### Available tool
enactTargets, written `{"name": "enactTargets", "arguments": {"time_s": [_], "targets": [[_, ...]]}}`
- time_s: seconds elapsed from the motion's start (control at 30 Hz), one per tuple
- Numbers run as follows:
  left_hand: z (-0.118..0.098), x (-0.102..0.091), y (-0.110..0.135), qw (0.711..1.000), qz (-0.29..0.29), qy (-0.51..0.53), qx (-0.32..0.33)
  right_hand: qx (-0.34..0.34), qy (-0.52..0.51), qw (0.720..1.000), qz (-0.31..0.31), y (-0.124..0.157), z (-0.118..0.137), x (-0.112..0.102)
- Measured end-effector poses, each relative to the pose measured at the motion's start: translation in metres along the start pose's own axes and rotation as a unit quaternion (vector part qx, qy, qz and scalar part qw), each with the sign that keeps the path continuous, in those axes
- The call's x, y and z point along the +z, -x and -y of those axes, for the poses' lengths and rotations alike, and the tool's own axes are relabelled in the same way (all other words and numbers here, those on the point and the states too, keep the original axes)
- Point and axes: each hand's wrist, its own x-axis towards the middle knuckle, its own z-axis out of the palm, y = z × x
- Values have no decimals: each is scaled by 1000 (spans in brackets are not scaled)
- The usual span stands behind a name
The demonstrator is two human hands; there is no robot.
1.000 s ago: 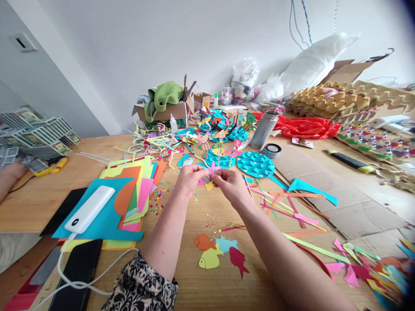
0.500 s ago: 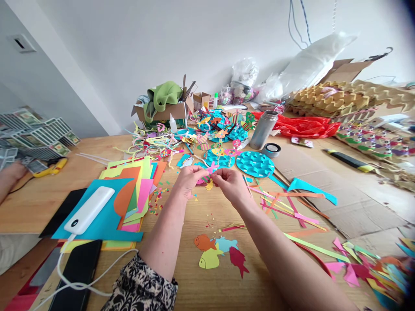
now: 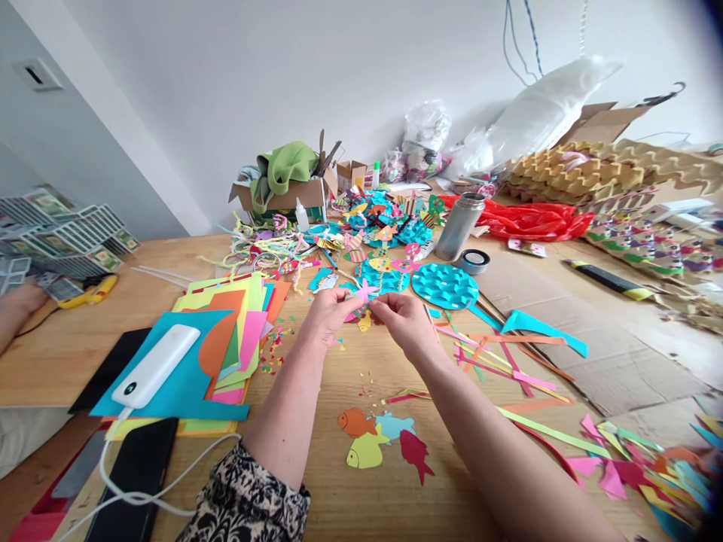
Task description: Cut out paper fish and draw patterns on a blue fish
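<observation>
My left hand (image 3: pixel 332 315) pinches a pink paper fish (image 3: pixel 367 290) between thumb and finger, its tail pointing up and away from me. Green stripes show on the fish's body, which my fingers partly cover. Close against the fish, my right hand (image 3: pixel 404 318) is closed in a pinch; what its fingertips hold is too small to make out. Just below the fingertips lies a small yellow paper fish (image 3: pixel 364 322). Nearer to me on the table rest an orange fish (image 3: pixel 355 422), a lime-yellow fish (image 3: pixel 364 450), a light blue fish (image 3: pixel 398 426) and a red fish (image 3: pixel 415 455).
Coloured paper sheets (image 3: pixel 169 354) with a white power bank (image 3: pixel 155 365) lie left. Blue egg-carton pieces (image 3: pixel 444 286) and a metal flask (image 3: pixel 459 226) stand beyond my hands. Paper strips (image 3: pixel 508 361) and a cutter knife (image 3: pixel 610 280) are right. Another person's hand (image 3: pixel 22 305) shows far left.
The pink fish has turned slightly between my fingers, and more of its tail shows. Both hands stay in nearly the same place.
</observation>
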Motion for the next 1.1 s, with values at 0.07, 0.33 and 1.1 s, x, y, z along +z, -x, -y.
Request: {"name": "enactTargets", "arguments": {"time_s": [0.07, 0.33, 1.1], "targets": [[1, 0, 0, 1000, -10, 2, 9, 11, -5, 1000, -5, 0, 2, -1], [-1, 0, 1, 1000, -19, 1, 18, 0, -42, 999, 29, -4, -5, -1], [2, 7, -2, 992, -32, -109, 56, -17, 7, 1000, -24, 0, -1, 1]]}}
